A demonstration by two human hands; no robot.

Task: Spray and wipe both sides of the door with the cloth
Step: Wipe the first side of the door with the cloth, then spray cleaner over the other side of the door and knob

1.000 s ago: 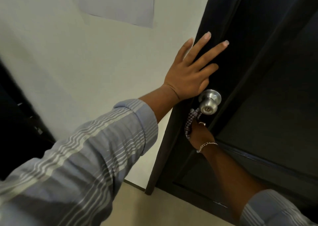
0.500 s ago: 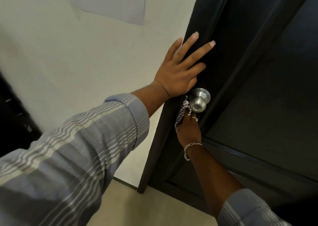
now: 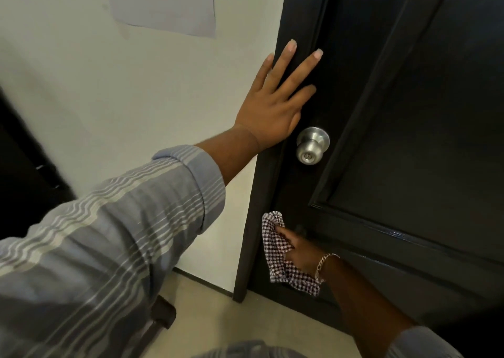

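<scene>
A dark panelled door (image 3: 409, 112) fills the right side, with a round silver knob (image 3: 312, 145) near its left edge. My left hand (image 3: 275, 104) lies flat on the door's edge above the knob, fingers spread and straight. Well below the knob, my right hand (image 3: 297, 251), with a chain bracelet on its wrist, presses a red-and-white checked cloth (image 3: 281, 256) against the door's left stile. The cloth hangs out on both sides of the hand. No spray bottle is in view.
A pale wall (image 3: 122, 98) with a sheet of paper (image 3: 163, 5) stuck on it stands left of the door. A dark opening (image 3: 21, 180) lies at the far left. Beige floor (image 3: 245, 325) runs below the door's foot.
My right hand has slid the cloth down from just under the knob to well below it. The left hand has kept its place on the door's edge.
</scene>
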